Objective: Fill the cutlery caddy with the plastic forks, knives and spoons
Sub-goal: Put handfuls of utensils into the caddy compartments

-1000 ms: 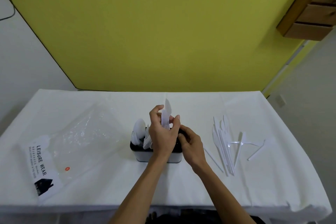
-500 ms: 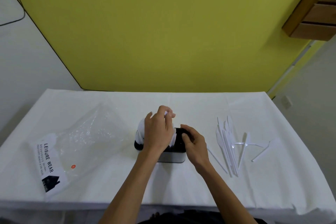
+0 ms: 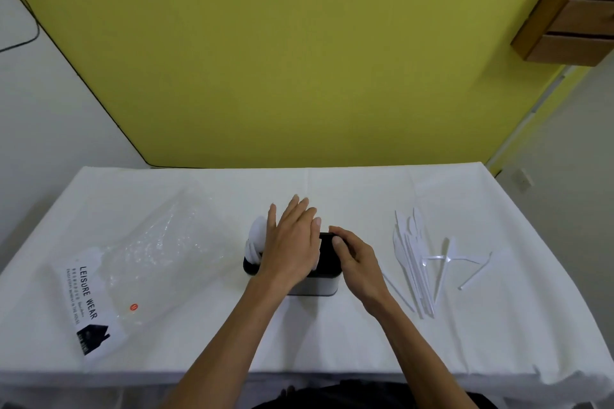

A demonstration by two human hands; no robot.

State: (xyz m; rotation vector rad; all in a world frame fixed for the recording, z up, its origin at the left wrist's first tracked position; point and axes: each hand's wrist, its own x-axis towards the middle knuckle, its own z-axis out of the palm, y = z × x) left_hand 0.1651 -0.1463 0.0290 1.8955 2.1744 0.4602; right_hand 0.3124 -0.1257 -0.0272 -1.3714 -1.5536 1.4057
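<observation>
The cutlery caddy (image 3: 315, 287) held spoons (image 3: 256, 236) under my flat left hand (image 3: 292, 246), right hand (image 3: 357, 259) gripping it, loose cutlery (image 3: 412, 259) waiting to its right.

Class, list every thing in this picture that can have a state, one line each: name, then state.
Cutlery caddy, upright on the table, partly filled.
Spoons, standing in the caddy's left end.
Loose cutlery, lying on the table, right of the caddy.
Plastic bag, lying flat, left of the caddy.
Left hand, fingers straight, over the caddy.
Right hand, holds the caddy's right end.
</observation>
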